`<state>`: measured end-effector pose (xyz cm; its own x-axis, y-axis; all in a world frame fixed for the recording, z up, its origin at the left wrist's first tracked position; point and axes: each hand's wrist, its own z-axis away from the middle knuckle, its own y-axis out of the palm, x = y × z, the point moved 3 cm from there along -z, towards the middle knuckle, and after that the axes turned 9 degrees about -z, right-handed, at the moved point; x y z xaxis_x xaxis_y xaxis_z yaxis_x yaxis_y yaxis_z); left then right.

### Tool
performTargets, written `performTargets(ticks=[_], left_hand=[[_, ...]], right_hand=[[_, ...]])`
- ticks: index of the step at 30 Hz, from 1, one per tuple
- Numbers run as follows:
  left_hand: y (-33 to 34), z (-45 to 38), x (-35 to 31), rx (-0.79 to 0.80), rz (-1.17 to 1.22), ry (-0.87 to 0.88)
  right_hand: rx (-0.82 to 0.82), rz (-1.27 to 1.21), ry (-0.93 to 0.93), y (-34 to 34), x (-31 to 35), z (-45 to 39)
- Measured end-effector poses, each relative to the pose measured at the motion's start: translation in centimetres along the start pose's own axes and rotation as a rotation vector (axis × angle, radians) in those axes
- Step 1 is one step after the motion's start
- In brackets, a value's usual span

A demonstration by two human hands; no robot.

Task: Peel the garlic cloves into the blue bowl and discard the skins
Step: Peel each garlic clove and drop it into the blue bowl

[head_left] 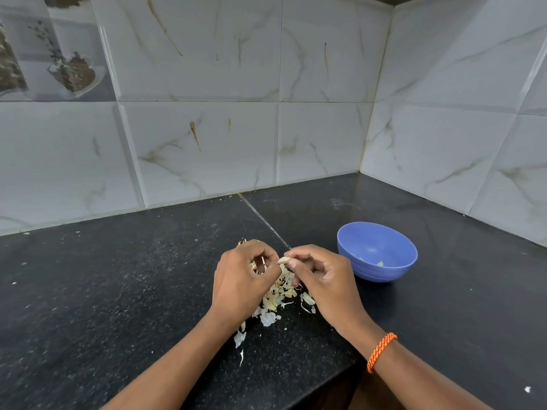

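left hand (pixel 245 273) and right hand (pixel 319 273) pinch one pale garlic clove (pixel 283 259) between fingertips | above papery skins (pixel 278 294) on black speckled surface (pixel 118 291) | round blue plastic bowl (pixel 377 250) just right

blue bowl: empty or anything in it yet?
Nearly empty. The upright blue bowl shows mostly bare inside, with only a couple of small pale pieces at the bottom, likely peeled garlic.

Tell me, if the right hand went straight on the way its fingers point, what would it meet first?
Most likely the garlic clove that the right hand already pinches, then the left hand just beyond it.
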<state>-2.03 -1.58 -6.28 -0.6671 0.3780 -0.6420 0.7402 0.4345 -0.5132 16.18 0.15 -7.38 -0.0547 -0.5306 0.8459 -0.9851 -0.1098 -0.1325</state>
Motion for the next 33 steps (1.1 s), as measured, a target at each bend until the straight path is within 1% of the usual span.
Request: performTargets(ticks=[5, 13, 16, 20, 24, 29, 33], left_hand=[[0.2, -0.1, 0.4, 0.046, 0.055, -0.013], [0.7, -0.1, 0.5, 0.124, 0.216, -0.031], [0.8, -0.1, 0.5, 0.135, 0.225, -0.037], [0.5, -0.2, 0.4, 0.103, 0.172, -0.032], [0.4, -0.2, 0.5, 0.116, 0.203, -0.061], [0.4, -0.3, 0.6, 0.101, 0.167, -0.022], [0.4, -0.4, 0.7, 0.074, 0.12, -0.046]], right_hand=[[0.007, -0.115, 0.086, -0.4, -0.5, -0.2], [0.055, -0.14, 0.112, -0.2, -0.9, -0.5], [0.056, -0.165, 0.129, -0.2, -1.0, -0.6], [0.041, -0.176, 0.134, -0.2, -1.0, -0.5], [0.035, -0.152, 0.122, -0.2, -1.0, -0.5], [0.036, -0.118, 0.103, -0.2, -0.9, -0.5], [-0.018, 0.05, -0.008, -0.2, -0.4, -0.4]])
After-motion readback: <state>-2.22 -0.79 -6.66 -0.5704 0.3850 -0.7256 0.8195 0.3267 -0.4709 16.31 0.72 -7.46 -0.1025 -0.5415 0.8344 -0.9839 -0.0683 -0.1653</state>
